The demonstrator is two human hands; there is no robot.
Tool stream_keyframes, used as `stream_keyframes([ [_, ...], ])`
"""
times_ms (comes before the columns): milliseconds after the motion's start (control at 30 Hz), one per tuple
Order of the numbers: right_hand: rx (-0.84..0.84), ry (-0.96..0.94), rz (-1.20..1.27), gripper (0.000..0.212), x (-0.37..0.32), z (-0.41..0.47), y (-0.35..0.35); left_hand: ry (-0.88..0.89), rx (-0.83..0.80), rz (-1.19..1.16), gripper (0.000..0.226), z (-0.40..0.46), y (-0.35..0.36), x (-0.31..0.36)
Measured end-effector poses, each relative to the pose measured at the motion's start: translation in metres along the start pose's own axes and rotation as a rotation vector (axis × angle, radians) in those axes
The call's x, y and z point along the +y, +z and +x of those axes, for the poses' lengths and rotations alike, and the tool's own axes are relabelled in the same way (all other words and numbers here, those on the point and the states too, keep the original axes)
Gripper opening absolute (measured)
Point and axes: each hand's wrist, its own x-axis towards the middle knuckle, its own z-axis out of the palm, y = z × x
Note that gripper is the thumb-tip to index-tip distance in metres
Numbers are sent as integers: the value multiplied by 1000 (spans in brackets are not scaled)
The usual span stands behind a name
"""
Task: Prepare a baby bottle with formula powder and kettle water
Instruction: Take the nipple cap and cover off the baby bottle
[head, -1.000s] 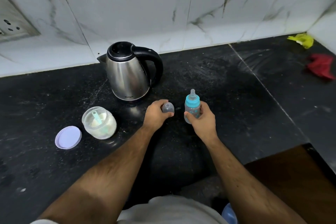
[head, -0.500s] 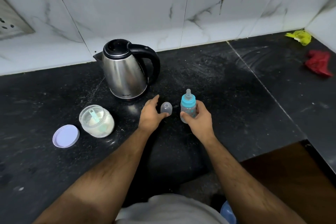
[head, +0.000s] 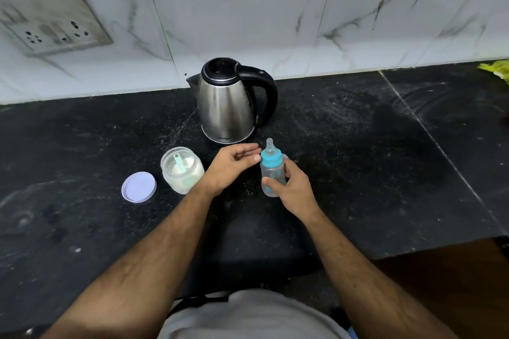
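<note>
The right hand holds the baby bottle upright, just above the black surface. The left hand is empty, fingers loosely curled, next to the blue ring. The kettle stands behind. The powder jar sits open on the left.

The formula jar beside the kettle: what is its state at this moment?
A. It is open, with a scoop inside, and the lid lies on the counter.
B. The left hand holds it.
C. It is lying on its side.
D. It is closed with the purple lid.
A: the formula jar stands open with a scoop inside, and the purple lid lies flat on the counter beside it.
</note>
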Motion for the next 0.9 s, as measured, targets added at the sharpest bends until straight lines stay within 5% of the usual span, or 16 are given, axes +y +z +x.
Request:
stream_keyframes([
  [233, -101, -53, 61, 33, -12, 1, 14, 11, -189, -45, 38, -4, -12, 16],
  [467, -194, -57, 89, 31, -19, 6, 21, -55, -193, -67, 35, -7, -19, 16],
  [900, 48, -59, -97, 22, -25, 6, 48, 53, 96, 22, 21, -14, 2, 15],
])
